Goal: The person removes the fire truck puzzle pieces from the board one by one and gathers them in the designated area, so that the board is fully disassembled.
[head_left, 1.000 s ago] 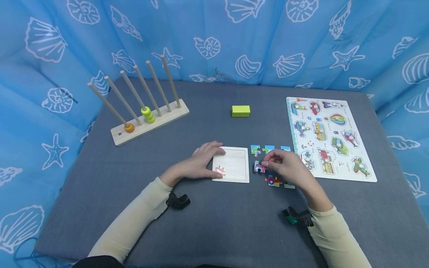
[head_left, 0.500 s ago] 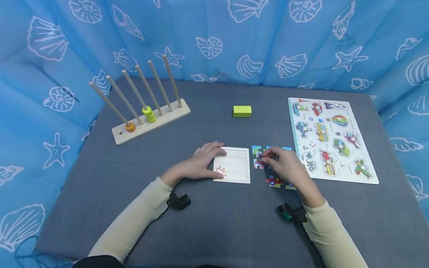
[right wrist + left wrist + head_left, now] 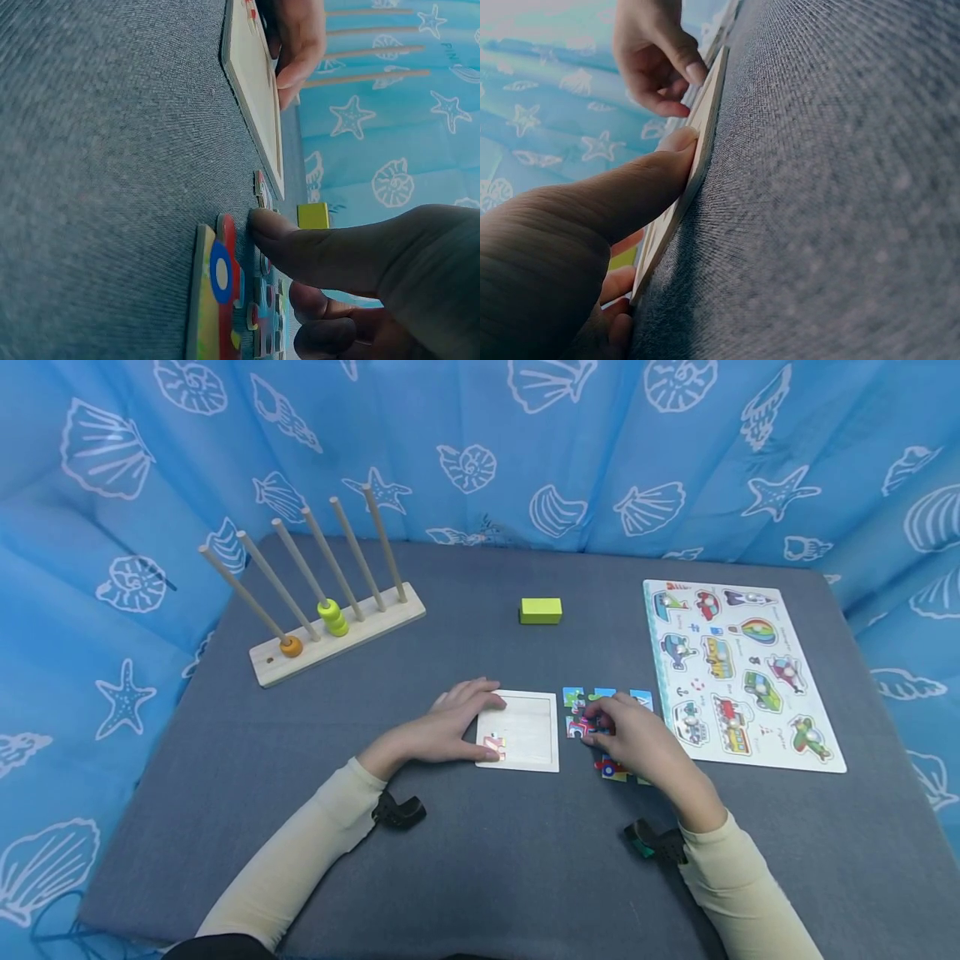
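Observation:
My left hand holds the square wooden puzzle tray by its left side, thumb on the near rim and fingers at the far corner. One pale jigsaw piece lies inside the tray's near left corner. Right of the tray my right hand bends over a group of jigsaw pieces. Its thumb and forefinger pinch a red and blue jigsaw piece, partly covered by the hand. A blue-green piece lies behind, and a piece with a blue wheel lies nearer me.
A yellow-green block stands behind the tray. At the back left is a wooden peg stand with tall rods and a few beads. A white vehicle puzzle board lies to the right. Patterned blue curtain surrounds the table's back and sides.
My right hand has shifted a red and blue piece up and left against the piece behind it, then moved onto the piece to its right. My left hand stays on the tray.

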The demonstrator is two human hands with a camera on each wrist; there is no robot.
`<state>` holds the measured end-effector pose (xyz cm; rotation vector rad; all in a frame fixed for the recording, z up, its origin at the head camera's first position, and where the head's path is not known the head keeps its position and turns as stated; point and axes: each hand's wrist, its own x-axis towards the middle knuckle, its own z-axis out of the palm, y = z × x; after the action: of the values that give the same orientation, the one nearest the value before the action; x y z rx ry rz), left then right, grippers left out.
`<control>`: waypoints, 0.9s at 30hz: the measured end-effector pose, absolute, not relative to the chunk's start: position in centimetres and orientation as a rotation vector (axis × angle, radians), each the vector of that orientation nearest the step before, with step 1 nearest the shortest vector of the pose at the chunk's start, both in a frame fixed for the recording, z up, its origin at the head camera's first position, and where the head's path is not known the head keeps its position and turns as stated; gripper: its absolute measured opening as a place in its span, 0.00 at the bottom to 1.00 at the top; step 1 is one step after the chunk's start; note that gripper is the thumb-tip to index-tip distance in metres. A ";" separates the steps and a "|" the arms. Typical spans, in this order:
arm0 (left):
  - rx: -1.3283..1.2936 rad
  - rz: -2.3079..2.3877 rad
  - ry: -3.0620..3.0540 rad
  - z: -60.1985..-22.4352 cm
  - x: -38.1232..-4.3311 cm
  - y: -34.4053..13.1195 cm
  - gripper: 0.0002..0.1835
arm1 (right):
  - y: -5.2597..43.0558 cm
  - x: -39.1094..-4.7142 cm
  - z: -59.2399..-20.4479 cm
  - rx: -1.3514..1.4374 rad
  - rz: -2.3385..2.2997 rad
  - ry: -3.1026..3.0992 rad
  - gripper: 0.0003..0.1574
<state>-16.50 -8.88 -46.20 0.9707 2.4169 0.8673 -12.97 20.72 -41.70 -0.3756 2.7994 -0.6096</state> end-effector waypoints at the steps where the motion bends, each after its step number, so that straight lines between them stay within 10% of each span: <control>1: 0.973 0.870 2.417 -46.2 -16.5 -8.9 0.38 | 20.7 -13.0 -41.7 -0.375 -0.613 2.800 0.17; 27: 0.948 0.864 2.434 -46.2 -16.6 -8.8 0.44 | 15.9 -11.6 -41.3 -0.599 -0.828 2.822 0.13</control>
<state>-16.60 -8.77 -46.21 0.9482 2.4340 0.8640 -11.62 15.88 -41.35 -0.5990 2.8220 -0.8277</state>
